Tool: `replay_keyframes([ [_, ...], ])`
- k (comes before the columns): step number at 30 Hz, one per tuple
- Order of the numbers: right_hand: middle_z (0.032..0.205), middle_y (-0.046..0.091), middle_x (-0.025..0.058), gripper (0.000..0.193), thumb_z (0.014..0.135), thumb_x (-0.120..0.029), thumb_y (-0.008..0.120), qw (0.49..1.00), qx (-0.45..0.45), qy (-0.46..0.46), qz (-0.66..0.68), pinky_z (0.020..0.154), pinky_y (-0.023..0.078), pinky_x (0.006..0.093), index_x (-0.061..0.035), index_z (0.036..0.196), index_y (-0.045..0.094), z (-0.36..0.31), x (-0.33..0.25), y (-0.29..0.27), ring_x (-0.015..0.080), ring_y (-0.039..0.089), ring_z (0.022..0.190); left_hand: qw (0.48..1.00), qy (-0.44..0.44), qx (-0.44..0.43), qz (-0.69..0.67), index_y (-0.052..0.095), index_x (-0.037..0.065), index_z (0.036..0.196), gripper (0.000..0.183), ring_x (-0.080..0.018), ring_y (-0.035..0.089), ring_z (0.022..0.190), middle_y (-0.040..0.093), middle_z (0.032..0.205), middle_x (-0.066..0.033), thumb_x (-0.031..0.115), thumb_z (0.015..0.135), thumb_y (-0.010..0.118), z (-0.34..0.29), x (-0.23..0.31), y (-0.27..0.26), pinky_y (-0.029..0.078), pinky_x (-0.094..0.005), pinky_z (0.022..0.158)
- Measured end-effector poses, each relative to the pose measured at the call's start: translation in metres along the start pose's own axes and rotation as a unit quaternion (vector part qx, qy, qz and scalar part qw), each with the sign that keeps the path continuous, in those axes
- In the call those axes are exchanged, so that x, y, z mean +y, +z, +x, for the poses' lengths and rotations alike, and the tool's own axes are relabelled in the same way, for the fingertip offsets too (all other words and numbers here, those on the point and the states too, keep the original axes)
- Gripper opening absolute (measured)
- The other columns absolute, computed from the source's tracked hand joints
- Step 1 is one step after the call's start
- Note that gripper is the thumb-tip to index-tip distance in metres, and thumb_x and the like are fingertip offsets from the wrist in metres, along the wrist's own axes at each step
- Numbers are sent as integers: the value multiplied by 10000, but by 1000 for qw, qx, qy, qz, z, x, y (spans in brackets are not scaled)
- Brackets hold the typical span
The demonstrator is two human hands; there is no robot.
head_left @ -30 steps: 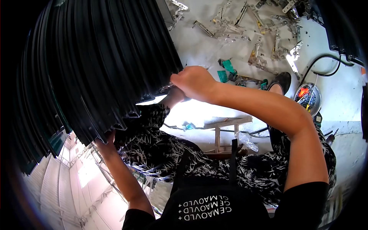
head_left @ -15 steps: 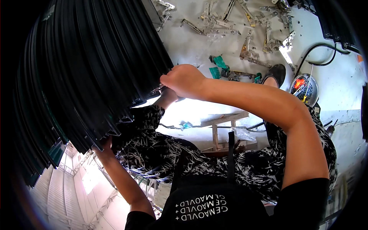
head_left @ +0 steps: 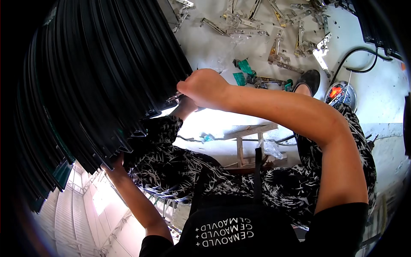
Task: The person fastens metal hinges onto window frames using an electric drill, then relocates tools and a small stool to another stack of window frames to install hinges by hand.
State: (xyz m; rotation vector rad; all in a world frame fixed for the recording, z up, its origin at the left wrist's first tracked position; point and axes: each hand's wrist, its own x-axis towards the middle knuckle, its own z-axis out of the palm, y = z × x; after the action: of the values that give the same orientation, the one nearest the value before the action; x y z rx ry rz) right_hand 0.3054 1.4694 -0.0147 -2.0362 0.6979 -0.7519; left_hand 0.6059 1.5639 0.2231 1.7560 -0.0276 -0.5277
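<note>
A big bundle of long black channelled profiles (head_left: 107, 64) fills the upper left. At its near right edge my right hand (head_left: 204, 88) is closed, with the thumb and fingers curled against the profile ends. A small silvery metal part (head_left: 174, 98) shows just below those fingertips; what lies inside the grip is hidden. Lower on the left, my left hand (head_left: 114, 166) grips the lower end of one profile from beneath. Its fingers are partly hidden behind the black edge.
Many metal hinge arms (head_left: 246, 31) lie scattered over the pale floor, with green pieces (head_left: 245, 67) nearby. A round bowl of small dark parts (head_left: 349, 92) stands past my right shoe (head_left: 311, 81). A wooden frame (head_left: 239, 150) and clear plastic (head_left: 272, 148) lie between my legs.
My right hand has shifted very slightly up and left, still at the profile edge. My right knee now covers the yellow handle that showed at the bowl. The left hand looks nearly unmoved.
</note>
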Motion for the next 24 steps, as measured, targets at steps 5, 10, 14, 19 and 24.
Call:
replay_keyframes([
  [5, 677, 626, 132, 126, 683, -126, 643, 1000, -4, 0, 3, 576, 515, 444, -47, 775, 611, 1, -4, 0, 340, 645, 686, 1000, 10, -6, 7, 535, 77, 1323, 538, -295, 493, 1244, 564, 1325, -90, 451, 961, 403, -2, -1, 5, 377, -499, 1063],
  [10, 639, 594, 121, 147, 660, -158, 669, 998, 60, -24, 6, 561, 499, 431, -58, 714, 574, 3, -1, 12, 332, 627, 648, 999, 21, 33, 32, 529, 93, 1335, 563, -288, 467, 1271, 546, 1348, -85, 485, 952, 399, -7, -3, 14, 350, -506, 1079],
  [14, 638, 594, 87, 154, 646, -156, 688, 998, 67, 3, 17, 546, 496, 407, -80, 707, 570, -7, -4, 14, 296, 622, 649, 1000, 6, -10, 14, 538, 117, 1331, 585, -296, 478, 1256, 559, 1328, -90, 525, 926, 429, 4, 0, 0, 350, -548, 1065],
  [19, 632, 604, 55, 88, 644, -99, 635, 988, 147, -39, 6, 506, 502, 373, -99, 716, 584, -12, -1, 24, 265, 616, 629, 998, 12, -43, 47, 566, 120, 1306, 596, -307, 479, 1252, 574, 1318, -94, 549, 907, 455, 1, -3, -1, 352, -573, 1053],
  [24, 644, 575, 30, 213, 617, -170, 718, 987, 157, -28, -17, 522, 487, 358, -110, 720, 541, -11, -4, 28, 241, 603, 638, 998, 24, -45, 44, 581, 115, 1291, 594, -315, 498, 1237, 580, 1316, -94, 552, 905, 467, 11, 1, -9, 373, -581, 1032],
])
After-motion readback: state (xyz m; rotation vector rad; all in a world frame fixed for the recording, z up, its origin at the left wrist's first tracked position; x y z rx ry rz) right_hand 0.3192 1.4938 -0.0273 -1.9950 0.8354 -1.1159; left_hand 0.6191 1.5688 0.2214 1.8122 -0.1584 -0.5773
